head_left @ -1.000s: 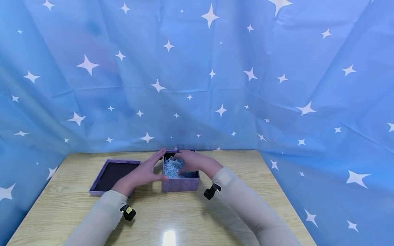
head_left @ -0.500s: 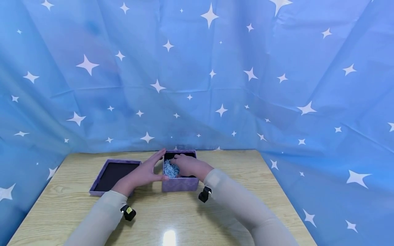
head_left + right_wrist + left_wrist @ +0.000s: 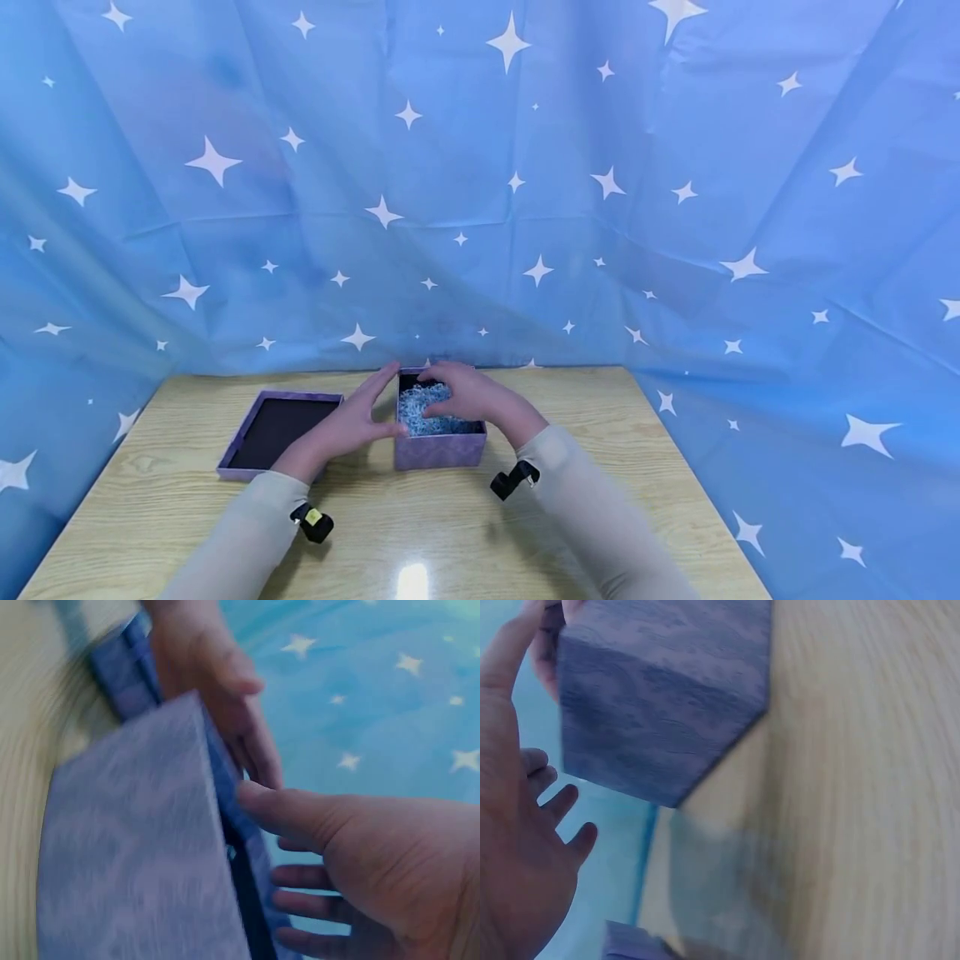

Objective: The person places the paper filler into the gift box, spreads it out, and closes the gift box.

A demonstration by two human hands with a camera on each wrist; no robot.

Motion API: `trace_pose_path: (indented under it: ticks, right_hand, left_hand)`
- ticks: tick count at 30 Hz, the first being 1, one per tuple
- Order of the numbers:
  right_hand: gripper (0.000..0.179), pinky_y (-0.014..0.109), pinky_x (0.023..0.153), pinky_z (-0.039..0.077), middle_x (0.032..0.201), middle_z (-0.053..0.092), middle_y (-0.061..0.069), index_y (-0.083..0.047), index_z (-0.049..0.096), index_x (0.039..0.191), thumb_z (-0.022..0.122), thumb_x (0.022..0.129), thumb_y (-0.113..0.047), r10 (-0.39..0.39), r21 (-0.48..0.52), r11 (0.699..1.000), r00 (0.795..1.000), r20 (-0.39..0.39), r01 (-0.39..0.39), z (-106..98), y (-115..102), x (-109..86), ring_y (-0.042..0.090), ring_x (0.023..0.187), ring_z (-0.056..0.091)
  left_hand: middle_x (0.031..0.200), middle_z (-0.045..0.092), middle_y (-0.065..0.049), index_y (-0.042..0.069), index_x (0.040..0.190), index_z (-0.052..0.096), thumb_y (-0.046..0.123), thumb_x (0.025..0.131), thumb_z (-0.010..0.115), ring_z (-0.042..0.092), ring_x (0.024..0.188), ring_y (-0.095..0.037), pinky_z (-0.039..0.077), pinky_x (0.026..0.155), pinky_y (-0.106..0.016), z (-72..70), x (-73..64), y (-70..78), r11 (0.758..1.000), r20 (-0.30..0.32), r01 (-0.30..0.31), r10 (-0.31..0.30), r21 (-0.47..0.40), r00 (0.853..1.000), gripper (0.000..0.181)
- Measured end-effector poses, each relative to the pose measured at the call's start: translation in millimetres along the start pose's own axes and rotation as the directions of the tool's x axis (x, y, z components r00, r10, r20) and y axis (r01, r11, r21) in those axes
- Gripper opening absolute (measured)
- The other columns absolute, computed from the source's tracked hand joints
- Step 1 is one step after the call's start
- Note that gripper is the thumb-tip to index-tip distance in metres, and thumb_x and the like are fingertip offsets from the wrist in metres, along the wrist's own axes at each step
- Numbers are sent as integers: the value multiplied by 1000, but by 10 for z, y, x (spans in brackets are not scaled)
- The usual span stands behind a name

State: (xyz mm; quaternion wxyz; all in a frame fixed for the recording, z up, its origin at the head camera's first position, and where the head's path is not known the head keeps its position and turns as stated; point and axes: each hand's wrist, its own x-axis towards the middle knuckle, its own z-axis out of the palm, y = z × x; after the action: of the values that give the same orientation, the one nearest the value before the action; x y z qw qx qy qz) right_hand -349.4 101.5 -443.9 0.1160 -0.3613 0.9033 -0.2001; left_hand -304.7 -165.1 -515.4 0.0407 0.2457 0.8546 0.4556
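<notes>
A purple marbled box (image 3: 440,452) stands uncovered near the back of the table, with pale blue shredded paper (image 3: 420,408) inside. My left hand (image 3: 348,425) spans its left side, thumb at the near corner and fingers at the far one. Over the box's right half is my right hand (image 3: 476,396), thumb and fingers apart above the shreds, nothing gripped. In the left wrist view, the left hand (image 3: 521,825) reaches past the box wall (image 3: 660,697), fingers spread. The right wrist view has the right hand (image 3: 390,862) beside the box rim, its fingers loosely extended.
Left of the box lies its purple lid (image 3: 281,429), dark inside face up, partly behind the left forearm. The wooden table (image 3: 442,525) ends at a blue curtain (image 3: 480,250) with white stars. Each wrist wears a small black camera (image 3: 313,523).
The right hand reached left and deeper into the box, pushing the shreds leftward, then drew back up and right. The paper now spreads wider across the box. The left hand stays almost still.
</notes>
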Motion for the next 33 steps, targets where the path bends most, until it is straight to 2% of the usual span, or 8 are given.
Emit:
trace_pose_path:
  ticks: [4, 8, 12, 16, 23, 26, 30, 33]
  right_hand:
    - [57, 51, 119, 48, 156, 61, 9, -9, 63, 155, 79, 106, -34, -26, 79, 996, 990, -141, 37, 37, -187, -74, 31, 146, 56]
    - [57, 47, 118, 50, 153, 63, 5, -11, 62, 156, 77, 107, -36, -25, 157, 986, 976, -217, 60, 143, -444, -117, 26, 144, 58]
    - [58, 42, 113, 53, 152, 62, 2, -14, 59, 158, 77, 107, -36, -27, 222, 972, 971, -237, 81, 294, -693, -119, 23, 142, 59]
    - [62, 35, 109, 54, 153, 61, 4, -14, 56, 160, 79, 106, -35, -5, 309, 948, 970, -243, 83, 474, -914, -84, 20, 137, 62]
    - [79, 31, 103, 57, 154, 59, 4, -10, 51, 163, 87, 99, -38, 139, 480, 877, 966, -219, -18, 872, -1249, 50, 21, 132, 65]
    - [87, 32, 103, 57, 158, 56, 3, -11, 47, 167, 88, 97, -45, 194, 467, 880, 962, -190, -85, 1055, -1348, 100, 17, 132, 63]
    - [98, 34, 109, 55, 159, 54, 3, -9, 44, 169, 91, 92, -50, 251, 406, 900, 949, -191, -157, 1275, -1397, 188, 13, 135, 59]
    - [106, 36, 112, 53, 161, 51, 4, -10, 43, 170, 94, 88, -53, 306, 413, 888, 931, -198, -204, 1410, -1384, 278, 14, 140, 57]
  left_hand:
    - [185, 12, -10, 31, 180, 15, 45, 102, 81, 15, 166, -49, 26, 120, -83, -175, -94, 73, 999, -62, -22, 24, 31, 998, 103]
    - [184, 17, -14, 24, 179, 25, 42, 106, 77, 19, 164, -53, 29, 117, -84, -416, -272, 80, 995, -125, -19, 30, 93, 992, 92]
    - [181, 22, -19, 16, 176, 33, 38, 106, 78, 23, 162, -56, 30, 116, -84, -638, -503, 4, 988, -188, 35, -7, 148, 982, 86]
    - [179, 28, -22, 13, 173, 37, 37, 105, 79, 29, 159, -57, 31, 115, -83, -803, -749, -122, 978, -244, 87, -39, 188, 969, 84]
    - [176, 28, -28, 8, 172, 37, 34, 103, 82, 27, 157, -62, 31, 110, -86, -953, -1170, -368, 971, -303, 149, -88, 186, 949, 87]
    - [174, 25, -35, 2, 174, 28, 32, 102, 84, 25, 155, -65, 31, 108, -87, -975, -1315, -464, 969, -295, 198, -147, 150, 944, 96]
    - [172, 18, -43, -5, 175, 9, 28, 102, 83, 27, 150, -72, 36, 110, -84, -982, -1455, -584, 966, -229, 254, -237, 49, 944, 109]
    - [172, 16, -45, -7, 174, 1, 23, 102, 82, 30, 146, -74, 43, 108, -80, -977, -1527, -670, 962, -182, 273, -270, -7, 945, 112]
